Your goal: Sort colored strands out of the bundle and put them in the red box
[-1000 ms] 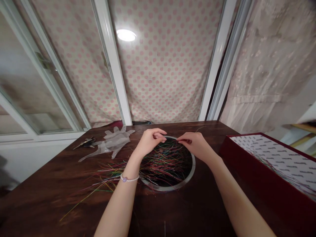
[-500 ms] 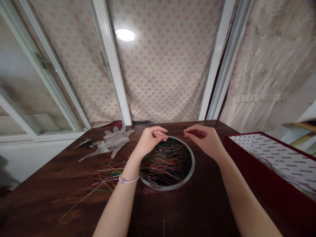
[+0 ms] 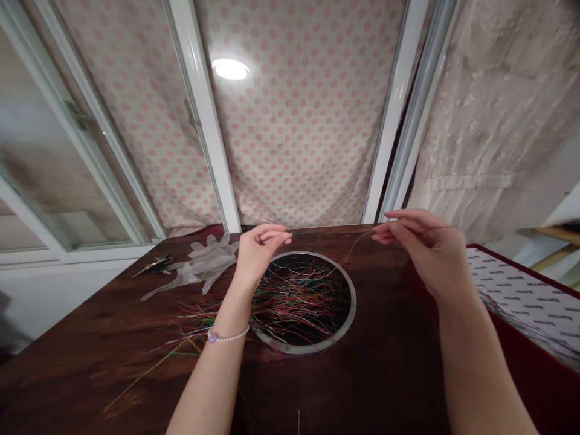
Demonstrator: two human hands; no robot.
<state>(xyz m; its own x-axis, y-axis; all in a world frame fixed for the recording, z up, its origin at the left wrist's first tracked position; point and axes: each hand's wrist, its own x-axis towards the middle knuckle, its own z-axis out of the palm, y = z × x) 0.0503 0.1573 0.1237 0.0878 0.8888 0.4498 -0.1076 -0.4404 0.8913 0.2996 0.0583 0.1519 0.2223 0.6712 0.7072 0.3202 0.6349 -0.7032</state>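
Note:
My right hand point(image 3: 419, 244) is raised to the right of a round dark tray with a pale rim point(image 3: 353, 302). Its thumb and fingers pinch a thin yellowish wire point(image 3: 356, 243), which hangs in a curve down toward the tray. Above the tray's far left side, my left hand point(image 3: 265, 244) has thumb and fingertips pressed together; what they hold, if anything, is too fine to make out. A tangle of thin coloured wires point(image 3: 294, 296) fills the tray and spills over its left edge, partly behind my left forearm.
Crumpled clear plastic gloves point(image 3: 202, 263) lie at the back left of the dark wooden table point(image 3: 90, 350), beside small metal objects point(image 3: 156, 266). On the right stands a dark red box point(image 3: 534, 368) with printed white lining and more wires inside. Sliding glass doors rise behind.
My right hand has moved right and slightly up, drawing the thin wire out from the tray. My left hand has shifted a little left. The hands are farther apart.

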